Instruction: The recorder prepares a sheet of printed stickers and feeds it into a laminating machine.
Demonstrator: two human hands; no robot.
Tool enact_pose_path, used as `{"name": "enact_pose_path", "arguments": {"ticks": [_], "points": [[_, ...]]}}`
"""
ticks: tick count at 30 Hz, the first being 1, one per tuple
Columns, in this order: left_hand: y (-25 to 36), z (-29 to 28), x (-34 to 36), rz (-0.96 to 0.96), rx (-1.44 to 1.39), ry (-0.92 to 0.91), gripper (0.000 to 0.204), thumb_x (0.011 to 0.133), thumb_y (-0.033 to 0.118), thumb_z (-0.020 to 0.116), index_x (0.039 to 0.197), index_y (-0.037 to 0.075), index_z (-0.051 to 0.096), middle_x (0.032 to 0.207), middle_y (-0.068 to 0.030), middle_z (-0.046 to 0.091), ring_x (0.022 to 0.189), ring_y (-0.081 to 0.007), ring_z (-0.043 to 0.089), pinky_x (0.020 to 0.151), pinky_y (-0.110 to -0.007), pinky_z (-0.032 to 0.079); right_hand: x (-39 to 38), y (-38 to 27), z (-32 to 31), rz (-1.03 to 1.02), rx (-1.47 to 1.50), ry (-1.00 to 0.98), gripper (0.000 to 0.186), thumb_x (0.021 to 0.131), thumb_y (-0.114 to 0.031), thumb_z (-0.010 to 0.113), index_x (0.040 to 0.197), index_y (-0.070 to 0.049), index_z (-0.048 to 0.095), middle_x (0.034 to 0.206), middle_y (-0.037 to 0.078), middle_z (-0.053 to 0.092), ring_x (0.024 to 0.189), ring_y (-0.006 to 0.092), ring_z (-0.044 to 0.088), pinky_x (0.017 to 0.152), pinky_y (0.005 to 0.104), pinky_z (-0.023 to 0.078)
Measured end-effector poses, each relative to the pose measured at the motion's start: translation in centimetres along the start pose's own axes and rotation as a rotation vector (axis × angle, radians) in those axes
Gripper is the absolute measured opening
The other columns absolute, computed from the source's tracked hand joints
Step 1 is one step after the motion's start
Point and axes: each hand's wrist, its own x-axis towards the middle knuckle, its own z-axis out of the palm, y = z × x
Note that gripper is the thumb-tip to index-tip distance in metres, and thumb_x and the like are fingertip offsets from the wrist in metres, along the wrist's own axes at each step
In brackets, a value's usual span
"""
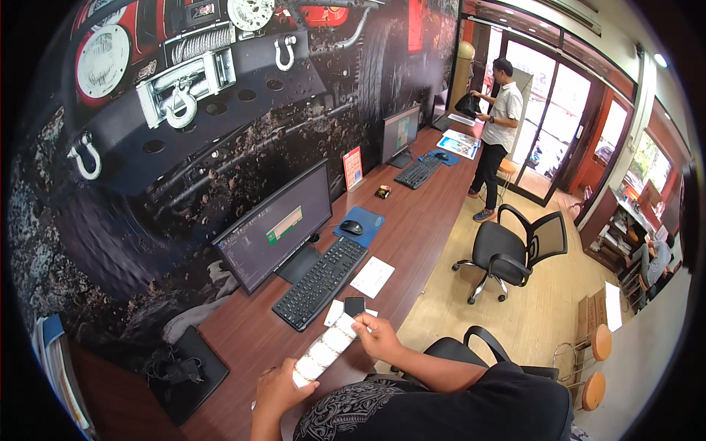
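Sticker strip (323,351) pinched between left hand (278,389), right hand (379,336).

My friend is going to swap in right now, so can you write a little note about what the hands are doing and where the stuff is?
Left hand: holds the lower end of a white strip of round stickers.
Right hand: pinches the upper end of the strip, fingertips at its top edge.
The strip is stretched between both hands above the wooden desk, beside the black keyboard. A dark phone lies on white paper just beyond the strip.
Done: strip picked up and held.
Left: cannot tell whether any sticker has been peeled.
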Motion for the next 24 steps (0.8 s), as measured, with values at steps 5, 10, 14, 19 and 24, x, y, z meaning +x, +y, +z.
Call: {"name": "enact_pose_path", "arguments": {"ticks": [5, 10, 14, 19, 24], "points": [[2.2, -0.2, 2.5, 0.051, 0.003, -0.025, 0.065, 0.073, 0.054, 0.077, 0.115, 0.007, 0.06, 0.099, -0.0199, 0.073, 0.092, -0.0418, 0.068, 0.085, -0.051, 0.05, 1.8, 1.3, -2.2, 0.036, -0.189, 0.157, 0.027, 0.105, -0.021, 0.052, 0.086, -0.003, 0.056, 0.068, 0.009, 0.055, 0.06, 0.0135, 0.052, 0.058, 0.0327, 0.045], [3.8, -0.2, 5.4, 0.052, 0.056, -0.135, 0.063, 0.076, 0.054, 0.075, 0.116, 0.008, 0.058, 0.104, -0.02, 0.072, 0.1, -0.0394, 0.068, 0.088, -0.05, 0.05, 3.9, 2.7, -6.2, 0.158, -0.037, 0.35, 0.032, 0.107, -0.023, 0.049, 0.081, -0.006, 0.056, 0.066, 0.001, 0.056, 0.06, 0.0091, 0.054, 0.057, 0.0267, 0.045], [3.4, 0.2, 6.0, -0.034, -0.038, -0.18, 0.066, 0.075, 0.054, 0.076, 0.119, 0.007, 0.058, 0.106, -0.0214, 0.072, 0.103, -0.0403, 0.068, 0.089, -0.05, 0.05, 3.2, 5.2, -7.6, 0.172, 0.074, 0.343, 0.029, 0.106, -0.022, 0.051, 0.082, -0.007, 0.057, 0.069, -0.001, 0.056, 0.062, 0.0077, 0.053, 0.058, 0.0243, 0.043], [0.2, 1.9, 4.5, -0.104, -0.374, -0.065, 0.065, 0.073, 0.047, 0.081, 0.117, 0.005, 0.059, 0.106, -0.0223, 0.072, 0.102, -0.0407, 0.068, 0.085, -0.048, 0.053, 2.1, 10.1, -4.7, 0.336, 0.162, 0.162, 0.023, 0.102, -0.02, 0.058, 0.084, -0.006, 0.06, 0.083, 0.003, 0.062, 0.077, 0.0124, 0.058, 0.068, 0.0298, 0.047], [-3.4, 3.1, 1.5, -0.258, -0.522, 0.08, 0.058, 0.073, 0.037, 0.085, 0.113, 0.003, 0.059, 0.103, -0.0209, 0.072, 0.097, -0.0378, 0.07, 0.081, -0.045, 0.054, 0.7, 12.4, 0.0, -0.007, -0.274, 0.042, 0.019, 0.088, -0.016, 0.067, 0.075, -0.005, 0.058, 0.075, 0.011, 0.063, 0.067, 0.0255, 0.058, 0.066, 0.0349, 0.046]]}}
